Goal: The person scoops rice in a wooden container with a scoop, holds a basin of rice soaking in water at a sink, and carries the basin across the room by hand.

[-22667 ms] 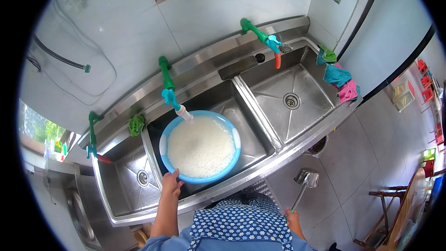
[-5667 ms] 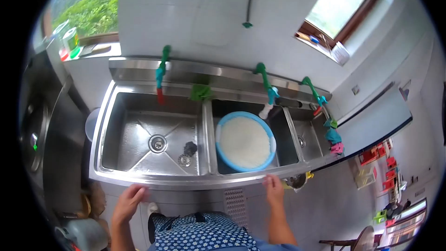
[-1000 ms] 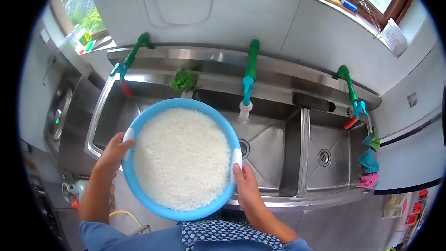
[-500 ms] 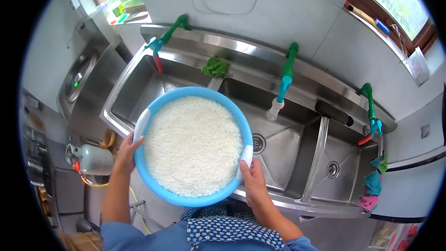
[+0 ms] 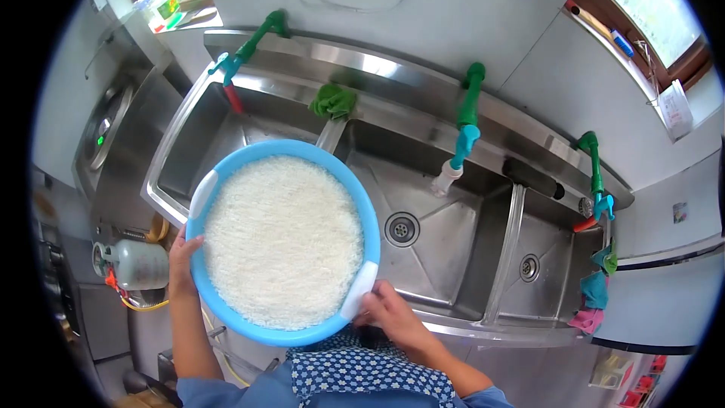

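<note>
A round blue basin (image 5: 204, 279) with white handle patches is full of white rice (image 5: 283, 242). It is held up in front of the apron, over the front edge of the left and middle sinks. My left hand (image 5: 183, 257) grips its left rim, thumb on top and the other fingers hidden below. At the lower right, my right hand (image 5: 389, 313) holds the rim beside the white patch, its fingers partly out of sight under the basin.
The steel middle sink (image 5: 430, 257) has a green tap (image 5: 470, 106) with a white nozzle above it. A green cloth (image 5: 332, 101) lies on the back ledge. Coloured cloths (image 5: 593, 291) hang at the right end. A gas cylinder (image 5: 140, 264) stands at lower left.
The basin was in the middle sink earlier and is now lifted in both hands. Over the last second it has turned clockwise, and my right hand has slid to below its white patch.
</note>
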Available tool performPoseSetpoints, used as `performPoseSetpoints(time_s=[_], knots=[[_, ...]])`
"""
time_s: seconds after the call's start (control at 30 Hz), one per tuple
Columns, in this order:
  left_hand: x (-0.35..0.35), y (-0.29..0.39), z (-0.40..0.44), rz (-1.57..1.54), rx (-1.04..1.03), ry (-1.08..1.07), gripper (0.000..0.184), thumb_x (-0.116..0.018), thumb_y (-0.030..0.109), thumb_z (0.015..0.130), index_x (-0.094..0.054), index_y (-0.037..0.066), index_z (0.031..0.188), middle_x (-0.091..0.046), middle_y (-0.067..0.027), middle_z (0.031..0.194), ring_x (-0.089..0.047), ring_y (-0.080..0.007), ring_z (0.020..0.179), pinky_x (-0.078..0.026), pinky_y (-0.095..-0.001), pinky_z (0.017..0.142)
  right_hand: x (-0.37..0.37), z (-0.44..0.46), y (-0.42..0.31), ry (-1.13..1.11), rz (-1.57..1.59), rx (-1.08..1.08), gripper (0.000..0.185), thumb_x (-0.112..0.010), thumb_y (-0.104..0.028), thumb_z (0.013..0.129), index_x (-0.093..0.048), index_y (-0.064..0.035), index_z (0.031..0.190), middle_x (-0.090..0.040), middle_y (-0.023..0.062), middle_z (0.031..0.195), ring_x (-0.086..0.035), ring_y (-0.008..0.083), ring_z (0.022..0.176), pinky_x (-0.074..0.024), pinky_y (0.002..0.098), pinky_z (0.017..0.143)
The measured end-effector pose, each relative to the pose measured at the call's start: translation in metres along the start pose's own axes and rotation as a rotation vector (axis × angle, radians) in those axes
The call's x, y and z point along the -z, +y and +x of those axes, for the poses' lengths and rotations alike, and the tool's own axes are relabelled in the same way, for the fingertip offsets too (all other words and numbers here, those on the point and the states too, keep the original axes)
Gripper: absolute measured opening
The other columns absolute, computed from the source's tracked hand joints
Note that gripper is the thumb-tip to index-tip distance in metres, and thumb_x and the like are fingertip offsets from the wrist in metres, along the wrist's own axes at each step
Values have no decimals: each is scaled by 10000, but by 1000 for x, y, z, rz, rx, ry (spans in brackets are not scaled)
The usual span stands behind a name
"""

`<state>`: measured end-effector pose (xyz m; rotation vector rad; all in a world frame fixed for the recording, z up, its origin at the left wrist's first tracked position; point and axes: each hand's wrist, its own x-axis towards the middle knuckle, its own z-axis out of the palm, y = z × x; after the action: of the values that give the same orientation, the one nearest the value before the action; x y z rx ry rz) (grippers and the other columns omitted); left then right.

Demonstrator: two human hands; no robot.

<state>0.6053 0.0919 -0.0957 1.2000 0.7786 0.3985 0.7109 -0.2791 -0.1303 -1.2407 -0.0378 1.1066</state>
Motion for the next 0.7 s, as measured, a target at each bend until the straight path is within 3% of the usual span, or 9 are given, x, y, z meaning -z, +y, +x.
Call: performPoseSetpoints(time_s=[0.07, 0.13, 0.17, 0.23, 0.37, 0.43, 0.57, 0.7], knots=[[5, 1, 3, -8, 15, -20, 593, -605, 86, 753, -446, -34, 1312, -600, -153, 1146, -609, -232, 1021, -477, -325, 926, 0, 7, -23, 100, -122, -25, 423, -522, -263, 977, -390, -3, 1284, -568, 123, 1058, -599, 168, 886, -511, 306, 782], [5, 0, 3, -10, 17, -3, 601, -610, 106, 751, -446, -34, 1312, -594, -154, 1155, -605, -237, 1023, -478, -328, 920, -4, 25, -39, 341, -84, 398, 526, -523, -249, 973, -328, -2, 1394, -502, 147, 1219, -545, 189, 1064, -460, 316, 900], [2, -1, 2, -21, 1, 2, 609, -614, 125, 748, -446, -33, 1311, -588, -155, 1164, -602, -241, 1025, -479, -331, 914, -5, 36, -45, 338, -86, 389, 526, -523, -249, 973, -328, -2, 1394, -502, 147, 1219, -545, 189, 1064, -460, 316, 900], [-8, 4, -7, -20, 8, 38, 627, -619, 154, 738, -446, -31, 1311, -579, -162, 1173, -597, -248, 1026, -483, -334, 903, -8, 59, -51, 306, -264, 438, 630, -548, -218, 951, -242, -15, 1463, -410, 162, 1357, -447, 211, 1207, -373, 331, 1007], [-9, -10, -18, -128, -75, 50, 698, -625, 231, 697, -437, -40, 1312, -555, -180, 1194, -582, -264, 1033, -479, -340, 892, -11, 80, -41, 293, -114, 437, 664, -577, -175, 916, -242, -22, 1468, -396, 157, 1391, -407, 228, 1248, -326, 345, 1051], [-17, -7, -25, -165, -62, 65, 713, -619, 229, 687, -431, -50, 1316, -558, -181, 1186, -583, -265, 1034, -474, -337, 901, -20, 76, -43, 276, 171, 382, 667, -577, -133, 894, -250, -31, 1467, -396, 145, 1397, -417, 225, 1242, -324, 344, 1052], [-5, -8, -24, -140, -109, 33, 763, -576, 174, 632, -405, -74, 1334, -565, -181, 1182, -583, -266, 1046, -461, -324, 928, -25, 74, -48, 300, 242, 339, 665, -571, -115, 885, -255, -40, 1466, -395, 140, 1402, -415, 228, 1248, -327, 347, 1054], [-10, 29, -26, -47, -122, 75, 808, -535, 119, 577, -395, -68, 1350, -564, -180, 1197, -582, -263, 1063, -455, -316, 944, -25, 81, -21, 277, 303, 346, 612, -526, -234, 942, -261, -48, 1461, -385, 142, 1414, -401, 245, 1277, -327, 370, 1065]])
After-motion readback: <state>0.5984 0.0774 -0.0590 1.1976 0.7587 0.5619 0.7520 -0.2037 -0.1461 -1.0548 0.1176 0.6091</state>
